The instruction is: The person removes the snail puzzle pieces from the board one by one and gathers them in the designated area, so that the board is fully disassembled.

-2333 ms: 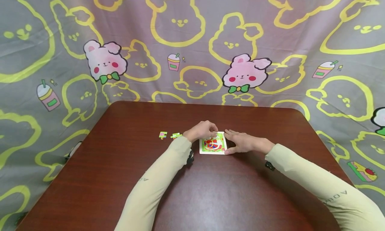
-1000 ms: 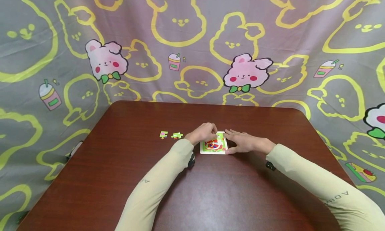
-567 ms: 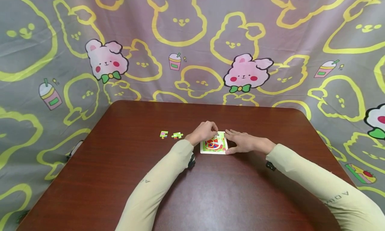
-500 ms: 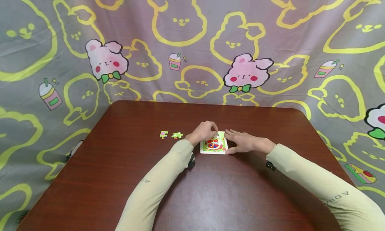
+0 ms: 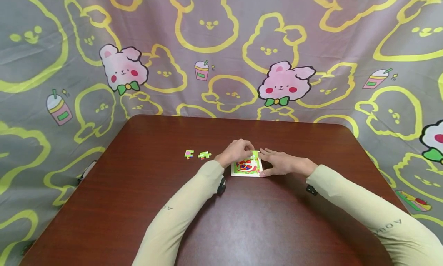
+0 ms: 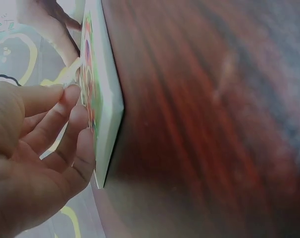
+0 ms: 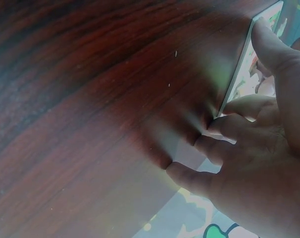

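A small square jigsaw puzzle (image 5: 246, 167) with a white border and a red, blue and green picture lies on the table. Above its far left part is my left hand (image 5: 236, 150), fingers curled. In the left wrist view, the left hand's (image 6: 46, 129) thumb and forefinger pinch a small puzzle piece (image 6: 71, 74), mostly hidden by the fingertips. My right hand (image 5: 281, 162) rests along the puzzle's right edge. In the right wrist view, the right hand's (image 7: 249, 139) thumb lies on the border (image 7: 240, 64) and its other fingers extend onto the table.
Two loose puzzle pieces, a pink-and-green piece (image 5: 189, 154) and a green-and-white piece (image 5: 204, 155), lie left of the left hand. The brown wooden table (image 5: 238, 220) backs onto a patterned curtain (image 5: 221, 58).
My left hand has shifted slightly to the right over the puzzle, keeping its pinch. The right hand stays at the right edge, and the two loose pieces lie where they were.
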Demonstrator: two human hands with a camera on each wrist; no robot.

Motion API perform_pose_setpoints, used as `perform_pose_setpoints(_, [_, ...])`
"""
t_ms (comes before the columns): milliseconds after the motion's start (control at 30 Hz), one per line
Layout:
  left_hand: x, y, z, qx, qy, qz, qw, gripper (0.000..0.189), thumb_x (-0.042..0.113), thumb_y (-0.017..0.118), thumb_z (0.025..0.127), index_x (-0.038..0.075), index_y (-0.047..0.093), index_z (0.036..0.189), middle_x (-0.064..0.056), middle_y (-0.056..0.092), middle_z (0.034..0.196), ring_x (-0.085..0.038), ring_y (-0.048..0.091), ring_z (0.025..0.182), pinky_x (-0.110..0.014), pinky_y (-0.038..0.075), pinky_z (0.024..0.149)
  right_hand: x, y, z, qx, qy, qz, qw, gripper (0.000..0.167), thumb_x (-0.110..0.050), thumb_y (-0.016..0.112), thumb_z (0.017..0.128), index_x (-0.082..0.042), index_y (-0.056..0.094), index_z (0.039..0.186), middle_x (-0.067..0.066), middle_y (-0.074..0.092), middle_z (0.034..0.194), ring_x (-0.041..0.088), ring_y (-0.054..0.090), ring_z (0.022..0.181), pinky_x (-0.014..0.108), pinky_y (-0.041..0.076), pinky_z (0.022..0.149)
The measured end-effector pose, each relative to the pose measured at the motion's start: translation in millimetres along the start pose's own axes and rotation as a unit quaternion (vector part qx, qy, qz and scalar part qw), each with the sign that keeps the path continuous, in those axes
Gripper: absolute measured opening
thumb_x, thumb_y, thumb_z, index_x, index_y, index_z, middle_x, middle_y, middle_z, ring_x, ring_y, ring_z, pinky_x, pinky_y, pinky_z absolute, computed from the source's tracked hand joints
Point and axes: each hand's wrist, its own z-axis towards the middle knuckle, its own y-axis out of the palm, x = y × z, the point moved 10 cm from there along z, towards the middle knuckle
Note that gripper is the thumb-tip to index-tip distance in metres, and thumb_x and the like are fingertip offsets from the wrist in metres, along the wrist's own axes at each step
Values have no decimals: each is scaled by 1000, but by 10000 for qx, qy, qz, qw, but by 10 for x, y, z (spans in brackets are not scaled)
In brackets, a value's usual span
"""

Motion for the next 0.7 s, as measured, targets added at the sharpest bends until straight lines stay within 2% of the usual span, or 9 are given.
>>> perform_pose_setpoints(200, [14,-42,-15,57,45,-343,9994,15,19,64,94,14,71,106,1,70,89,-9,61,77,-21,47,67,7,2,-7,-10,45,-55,10000,94,-60,61,88,-7,23,155,21,15,162,43,14,150,68,23,111])
perform_pose_setpoints(367, [26,-96,-20,-12,110,-602,9981,13,19,62,95,13,70,104,0,71,90,-9,62,76,-21,47,67,-7,-19,-22,56,-35,-85,9999,93,-59,62,88,-5,24,155,22,17,162,44,16,149,68,24,110])
perform_pose_setpoints(567, [-56,-263,-30,107,20,-437,9990,12,24,64,94,14,71,98,0,71,92,-11,60,79,-24,45,72,-21,-17,-12,109,-117,-150,9998,90,-58,62,89,-4,28,153,25,20,160,46,18,147,66,27,110])
perform_pose_setpoints(700, [-157,-398,-65,186,-65,-315,9993,12,24,64,93,14,71,96,-1,70,94,-14,56,79,-25,44,71,-12,-7,-7,70,-69,-111,9999,91,-58,62,88,-4,28,153,25,19,161,46,17,148,65,26,111])
